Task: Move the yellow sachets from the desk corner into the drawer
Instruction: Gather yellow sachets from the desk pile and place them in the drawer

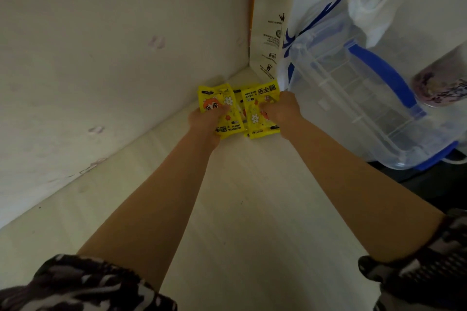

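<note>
Several yellow hand-warmer sachets (238, 108) lie in a small pile in the far corner of the pale desk (252, 209), against the wall. My left hand (206, 120) grips the left sachets, its thumb lying across the cartoon print. My right hand (280, 108) grips the right sachets, fingers curled onto their top face. Both arms reach straight ahead from the bottom of the view. No drawer is in view.
A white paper coffee bag (290, 15) stands in the corner right behind the sachets. A clear plastic box with a blue handle (358, 88) sits close to my right hand, with crumpled white tissue (369, 10) above it. The wall (101, 58) borders the desk's left side.
</note>
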Demonstrator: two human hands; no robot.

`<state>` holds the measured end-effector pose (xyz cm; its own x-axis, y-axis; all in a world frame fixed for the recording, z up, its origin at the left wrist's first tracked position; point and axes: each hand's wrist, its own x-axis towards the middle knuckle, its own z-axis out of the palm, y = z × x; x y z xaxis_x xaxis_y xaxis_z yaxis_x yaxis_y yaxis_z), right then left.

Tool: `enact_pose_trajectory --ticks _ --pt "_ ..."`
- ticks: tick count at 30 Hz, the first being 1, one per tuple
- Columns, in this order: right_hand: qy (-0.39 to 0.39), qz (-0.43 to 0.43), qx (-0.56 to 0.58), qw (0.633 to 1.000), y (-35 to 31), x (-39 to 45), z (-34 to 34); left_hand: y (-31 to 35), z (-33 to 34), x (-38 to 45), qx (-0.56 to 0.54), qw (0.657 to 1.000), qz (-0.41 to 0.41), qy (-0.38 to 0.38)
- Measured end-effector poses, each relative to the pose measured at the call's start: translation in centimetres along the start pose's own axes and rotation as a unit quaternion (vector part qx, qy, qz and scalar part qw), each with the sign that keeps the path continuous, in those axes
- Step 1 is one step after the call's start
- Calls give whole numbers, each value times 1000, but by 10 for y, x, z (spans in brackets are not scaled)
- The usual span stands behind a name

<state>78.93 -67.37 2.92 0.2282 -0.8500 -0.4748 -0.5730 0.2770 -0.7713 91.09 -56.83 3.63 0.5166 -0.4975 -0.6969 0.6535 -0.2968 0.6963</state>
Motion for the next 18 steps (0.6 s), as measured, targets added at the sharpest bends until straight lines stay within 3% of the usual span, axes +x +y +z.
enact_pose_trajectory --ticks 8,18 --pt "-29 88 49 995 14 -32 -10 -20 -19 -19 10 999 -22 32" --pt "-42 49 99 993 73 -130 -31 -89 -74 -94 22 999 -32 33"
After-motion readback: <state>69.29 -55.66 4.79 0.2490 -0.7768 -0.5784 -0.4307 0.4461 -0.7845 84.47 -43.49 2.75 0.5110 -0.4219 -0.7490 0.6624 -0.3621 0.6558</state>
